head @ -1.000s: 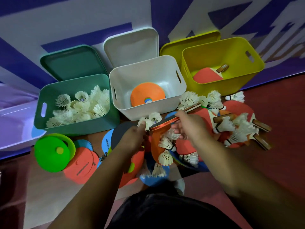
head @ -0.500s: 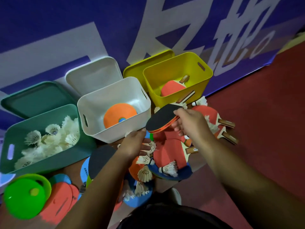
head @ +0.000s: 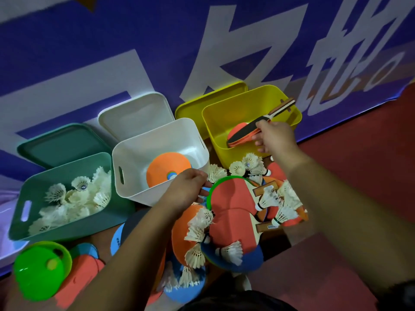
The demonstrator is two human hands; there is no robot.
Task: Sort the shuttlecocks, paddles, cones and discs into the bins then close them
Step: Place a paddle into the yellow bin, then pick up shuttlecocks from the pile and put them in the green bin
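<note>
At upper right, a person's right hand [head: 275, 136] pinches a black-faced paddle [head: 246, 131] over the open yellow bin [head: 221, 131], handle tilted up. Mid-frame, the left hand [head: 186, 189] curls at the mixed pile's [head: 233, 212] edge; whether it grips anything is unclear.

Purple-blue wall banner [head: 112, 25] with big white lettering [head: 206, 70] behind, red floor [head: 370, 164] at right, pale lavender object [head: 4, 212] cut off at left edge.
</note>
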